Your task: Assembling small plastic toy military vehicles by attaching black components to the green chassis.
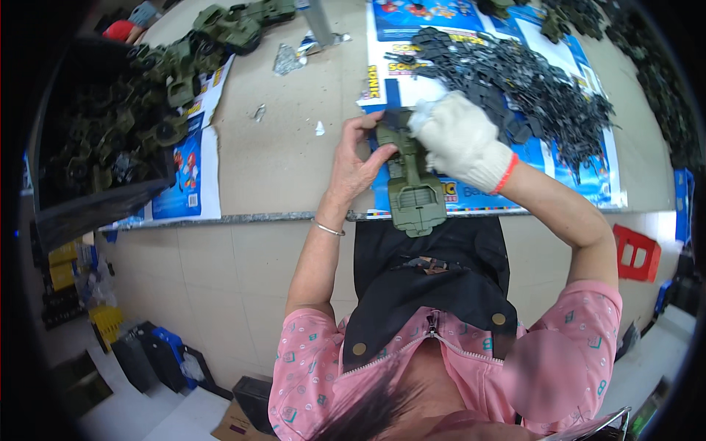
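A green toy military truck body (415,187) lies at the table's front edge, its lower end sticking out over the edge. My bare left hand (359,158) is closed round the truck's upper left side, thumb and fingers pinching it near a dark grey part (397,118). In a white knitted glove, my right hand (462,140) bends over the truck's upper right end. A pale, whitish thing shows at the glove's fingertips, but its kind is unclear. The glove hides what those fingers hold.
A heap of dark grey plastic parts (515,81) covers printed blue sheets (382,44) at the right. On the left, a dark bin (110,198) holds several green toy vehicles (176,81). A grey metal post (315,22) stands at the back. Scraps of foil (288,59) lie near it.
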A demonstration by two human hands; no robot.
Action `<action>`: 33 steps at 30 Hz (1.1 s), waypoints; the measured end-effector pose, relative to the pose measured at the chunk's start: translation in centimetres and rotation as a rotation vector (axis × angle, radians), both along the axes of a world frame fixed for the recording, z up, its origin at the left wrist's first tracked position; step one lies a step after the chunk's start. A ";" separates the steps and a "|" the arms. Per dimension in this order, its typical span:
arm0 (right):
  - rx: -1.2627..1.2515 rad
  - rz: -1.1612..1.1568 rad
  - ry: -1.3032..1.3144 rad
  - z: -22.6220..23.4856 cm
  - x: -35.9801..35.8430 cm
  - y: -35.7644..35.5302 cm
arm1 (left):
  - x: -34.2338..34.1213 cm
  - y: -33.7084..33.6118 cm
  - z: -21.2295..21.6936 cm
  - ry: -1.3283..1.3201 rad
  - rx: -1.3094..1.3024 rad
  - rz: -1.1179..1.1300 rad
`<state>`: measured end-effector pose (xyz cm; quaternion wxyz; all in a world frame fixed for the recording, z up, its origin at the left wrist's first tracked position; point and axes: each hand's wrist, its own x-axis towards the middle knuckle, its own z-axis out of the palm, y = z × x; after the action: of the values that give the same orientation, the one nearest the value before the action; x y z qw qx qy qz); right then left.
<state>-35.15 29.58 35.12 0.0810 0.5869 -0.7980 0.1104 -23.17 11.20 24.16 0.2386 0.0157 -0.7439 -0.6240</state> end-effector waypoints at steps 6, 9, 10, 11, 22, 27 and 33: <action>0.206 -0.103 -0.254 2.5 -0.8 -2.1 | 0.1 -0.4 -1.5 0.072 -0.098 0.140; 0.133 -0.162 -0.334 1.0 -2.1 -1.4 | -0.7 -0.6 1.0 0.008 -0.409 0.003; 0.055 -0.189 -0.380 0.1 -2.2 -1.4 | -0.8 -0.4 2.9 0.009 -0.651 0.002; -0.023 -0.208 -0.425 0.1 -2.0 -1.1 | -0.8 -0.3 4.0 0.010 -0.894 0.009; -0.113 -0.674 0.073 -2.3 -9.0 18.9 | -1.1 -1.3 4.9 -0.143 -0.868 -0.117; 0.194 -0.735 0.186 2.2 -11.9 13.9 | -0.6 -0.7 4.4 -0.133 -0.840 -0.051; 0.728 -0.620 0.044 2.2 -15.3 8.1 | -0.7 -0.1 4.4 -0.117 -0.795 -0.016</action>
<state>-50.41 37.69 37.33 -0.0838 0.3135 -0.9203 -0.2183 -23.92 11.11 28.59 0.1782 -0.0481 -0.9399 -0.2873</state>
